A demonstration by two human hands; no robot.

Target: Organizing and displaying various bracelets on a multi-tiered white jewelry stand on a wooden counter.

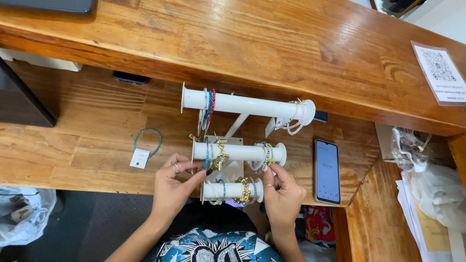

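white plastic makes up the three-bar bracelet stand (228, 145) that sits on the wooden table (87, 140) right between the two hands, its bars stepped so the lowest one comes closest to the person. the left hand (177, 187) is partly curled, with its thumb and forefinger pressed to the left end of the lowest bar (233, 190), seemingly to steady the stand so it does not tip or roll. the right hand (281, 194) is half closed at the other end of that bar, its fingertips pinching at the beaded bracelets (262, 157) that hang from the middle bar just above them; whether it has one fully gripped i cannot tell. between the hands a gold chain bracelet (243, 190) hugs the lowest bar, and another gold piece (221, 153) hangs just above the left thumb. farther up from both hands the top bar (247, 104) carries red and blue strands at its left and pale ones at its right. left of the left hand a teal bracelet with a white tag (145, 145) lies loose on the table. just right of the right hand a phone (327, 171) lies flat with its screen lit, near enough to crowd that side, and beyond it sit clear plastic bags (412, 155).
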